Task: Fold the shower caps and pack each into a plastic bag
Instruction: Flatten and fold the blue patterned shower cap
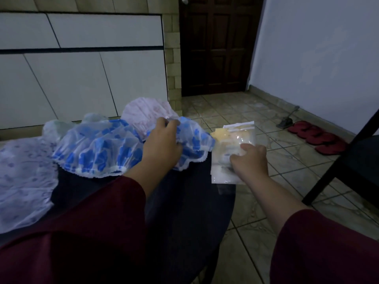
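1. Dim room: white panelled wall behind, dark wooden door [217, 46] at back, tiled floor [256, 212] to the right, red slippers [320, 138] by the far wall.
2. Dark round worktop [184, 212] low in view, carrying the shower caps; its near part is covered by dark red sleeves.
3. Blue-patterned shower cap [98, 150]: clear plastic with blue blotches, white frilled elastic edge, lying puffed and unfolded across the middle of the worktop.
4. Left hand [162, 144] is on the right part of that cap; fingers [170, 124] curled, pinching a bunch of the plastic near its far edge.
5. Pink shower cap [143, 111] behind it, pale with faint print, partly covered by the blue one and the left hand.
6. Pale lilac shower cap [22, 177] at far left, faint spots, cut off by the picture edge.
7. A whitish-green cap [55, 126] peeks out behind; shape hard to make out.
8. Plastic bags [231, 152]: small flat stack of clear bags at the right rim of the worktop, partly over the edge, something yellow showing in the upper part; blurred, count cannot be told.
9. Right hand [249, 160] rests on the stack, fingers bent; fingertips hidden, so cannot tell whether it grips a bag or only presses on it.
10. Black chair leg [336, 167] crosses at right, cut off.
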